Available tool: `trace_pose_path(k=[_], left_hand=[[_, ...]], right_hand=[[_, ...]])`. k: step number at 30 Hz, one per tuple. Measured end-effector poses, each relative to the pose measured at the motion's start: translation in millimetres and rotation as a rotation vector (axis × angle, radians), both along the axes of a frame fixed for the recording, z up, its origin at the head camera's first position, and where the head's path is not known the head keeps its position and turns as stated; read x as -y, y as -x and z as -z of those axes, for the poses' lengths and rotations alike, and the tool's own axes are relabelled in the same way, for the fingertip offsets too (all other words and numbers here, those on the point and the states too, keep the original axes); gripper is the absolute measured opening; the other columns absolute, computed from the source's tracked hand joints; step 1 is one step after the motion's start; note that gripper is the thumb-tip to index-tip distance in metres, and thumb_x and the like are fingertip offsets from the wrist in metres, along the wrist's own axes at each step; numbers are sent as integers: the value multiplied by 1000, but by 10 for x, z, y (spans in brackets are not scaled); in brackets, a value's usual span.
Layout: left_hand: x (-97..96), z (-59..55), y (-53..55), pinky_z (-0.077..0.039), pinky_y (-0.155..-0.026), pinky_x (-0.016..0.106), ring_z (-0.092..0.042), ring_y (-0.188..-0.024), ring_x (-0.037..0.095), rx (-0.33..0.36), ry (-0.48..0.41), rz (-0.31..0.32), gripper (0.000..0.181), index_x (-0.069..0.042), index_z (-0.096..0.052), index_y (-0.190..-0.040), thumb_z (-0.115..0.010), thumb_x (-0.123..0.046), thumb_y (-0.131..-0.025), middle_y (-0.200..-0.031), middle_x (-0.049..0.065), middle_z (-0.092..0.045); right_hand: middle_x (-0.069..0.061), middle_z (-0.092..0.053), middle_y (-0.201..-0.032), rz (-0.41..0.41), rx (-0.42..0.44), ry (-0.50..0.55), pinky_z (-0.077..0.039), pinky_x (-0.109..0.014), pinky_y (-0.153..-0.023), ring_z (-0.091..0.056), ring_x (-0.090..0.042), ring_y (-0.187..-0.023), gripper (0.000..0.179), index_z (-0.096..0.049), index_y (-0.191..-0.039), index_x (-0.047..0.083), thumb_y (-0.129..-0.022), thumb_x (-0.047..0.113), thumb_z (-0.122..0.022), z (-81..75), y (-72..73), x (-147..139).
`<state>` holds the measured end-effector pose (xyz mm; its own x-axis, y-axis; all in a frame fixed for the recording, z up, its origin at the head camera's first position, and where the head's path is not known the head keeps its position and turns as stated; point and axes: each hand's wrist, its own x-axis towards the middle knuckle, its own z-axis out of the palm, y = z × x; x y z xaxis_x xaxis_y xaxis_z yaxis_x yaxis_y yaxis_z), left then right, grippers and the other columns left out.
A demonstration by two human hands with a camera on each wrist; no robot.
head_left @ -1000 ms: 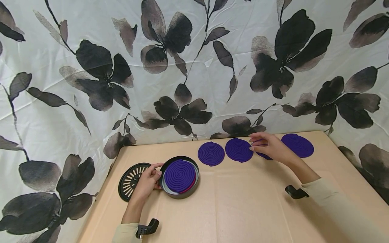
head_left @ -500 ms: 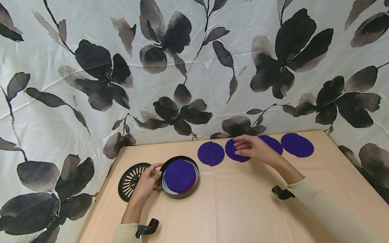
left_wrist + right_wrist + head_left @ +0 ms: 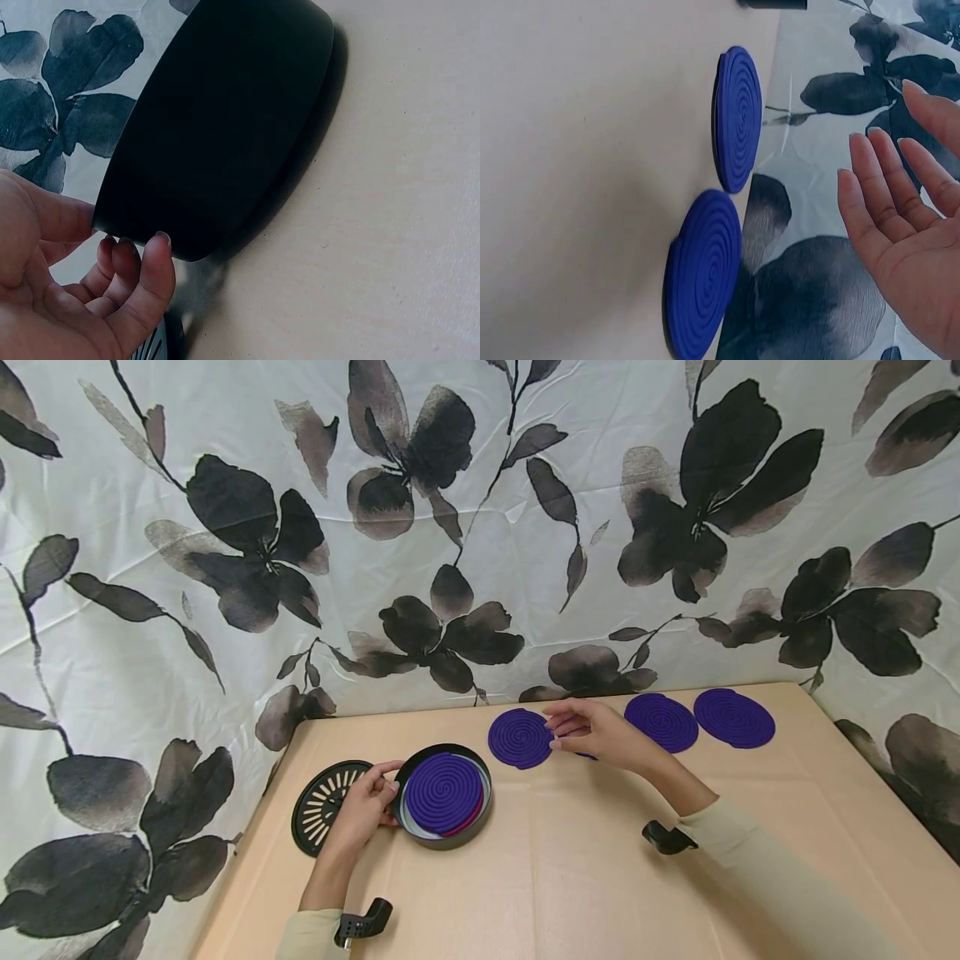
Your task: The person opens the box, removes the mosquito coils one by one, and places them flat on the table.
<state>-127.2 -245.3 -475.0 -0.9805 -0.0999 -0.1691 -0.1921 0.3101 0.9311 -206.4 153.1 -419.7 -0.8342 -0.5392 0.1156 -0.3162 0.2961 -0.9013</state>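
My left hand [image 3: 365, 806] grips the left side of a round black holder [image 3: 480, 831]. In the left wrist view, its thumb and fingers close on the edge of the holder's dark wall [image 3: 217, 127]. Inside lies a purple spiral coaster [image 3: 442, 793], with a pink-red edge and a pale layer showing beneath it. My right hand [image 3: 596, 735] hovers, fingers loosely extended, over a purple coaster that it mostly hides. To its left is another coaster [image 3: 517, 739]. The right wrist view shows the hand [image 3: 907, 202] holding nothing, apart from two coasters, one nearer [image 3: 705, 277] and one farther [image 3: 739, 120].
A black slotted disc [image 3: 311, 814] lies left of the holder, partly behind my left hand. Two more purple coasters, one inner [image 3: 660, 722] and one outer [image 3: 733, 718], lie along the far table edge. A floral cloth [image 3: 420, 568] hangs behind the table [image 3: 570, 877].
My right hand has moved left along the row, from over the third coaster to over the second, uncovering the third. My left hand and the holder stay in place.
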Motion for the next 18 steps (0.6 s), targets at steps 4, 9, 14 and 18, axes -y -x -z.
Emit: trace_pose_path(k=[4, 9, 14, 18], left_hand=[[1, -7, 0, -58, -57, 32, -53, -71, 20, -1, 2, 2, 37, -11, -57, -141, -50, -3, -105, -92, 7, -47], [5, -13, 0, -58, -57, 32, -53, -72, 21, -5, 3, 7, 37, -11, -57, -141, -50, -4, -105, -93, 7, -47], [14, -20, -7, -58, -57, 33, -53, -72, 21, -4, -8, 13, 37, -10, -56, -142, -51, -5, -105, -93, 7, -46], [22, -17, -11, -58, -57, 34, -53, -73, 21, 1, -13, 18, 38, -9, -55, -142, -51, -5, -105, -92, 7, -46]], right_hand=[[-25, -65, -122, -9, 2, -9, -57, -30, -93, -65, -40, -112, 51, -58, -135, -3, -87, 3, -78, -2, -11, 89], [-21, -66, -122, -19, -12, -44, -55, -44, -98, -66, -36, -112, 49, -60, -134, 1, -88, 7, -79, 9, -25, 190], [-22, -66, -121, -47, 4, -20, -54, -49, -99, -67, -34, -112, 50, -59, -134, -2, -88, 5, -78, 19, -49, 314], [-26, -65, -123, -80, 36, 4, -57, -38, -96, -66, -37, -113, 52, -57, -135, -6, -88, 3, -77, 21, -73, 427]])
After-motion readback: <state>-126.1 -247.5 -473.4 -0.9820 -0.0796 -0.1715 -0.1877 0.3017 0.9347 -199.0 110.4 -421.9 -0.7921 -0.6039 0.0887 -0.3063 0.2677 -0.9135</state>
